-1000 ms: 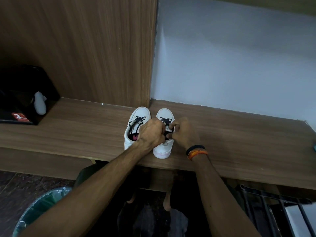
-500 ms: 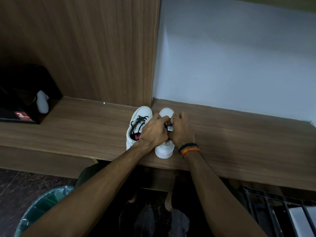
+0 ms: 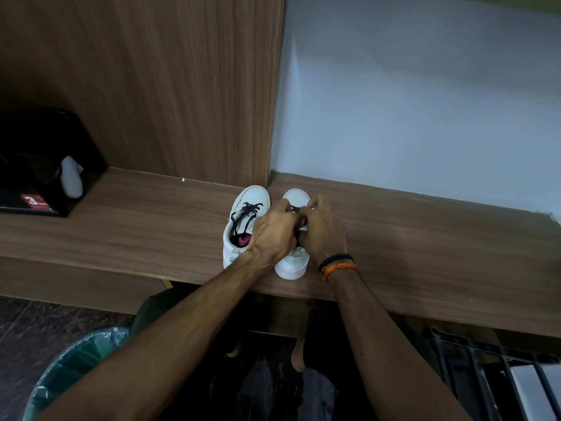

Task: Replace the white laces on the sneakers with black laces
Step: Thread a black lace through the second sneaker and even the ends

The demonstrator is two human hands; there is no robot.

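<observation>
Lacing the right-hand sneaker (image 3: pixel 292 262) with the black lace (image 3: pixel 295 209) on the wooden shelf (image 3: pixel 425 238).

Left hand (image 3: pixel 274 230) and right hand (image 3: pixel 323 229) curl together over its tongue, seemingly pinching the lace; the grip itself is hidden. Best to pull both ends evenly, keeping the lace flat, matching the left-hand sneaker (image 3: pixel 243 226) already laced black.

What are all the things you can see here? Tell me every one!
sneakers: two, white, side by side on the shelf
black laces: black, threaded in both sneakers
shelf: one, brown wood
black box: one, far left on shelf
bin: one, green liner, on the floor, lower left
wristbands: black and orange, right wrist
left hand: on right sneaker's lace
right hand: on same lace
</observation>
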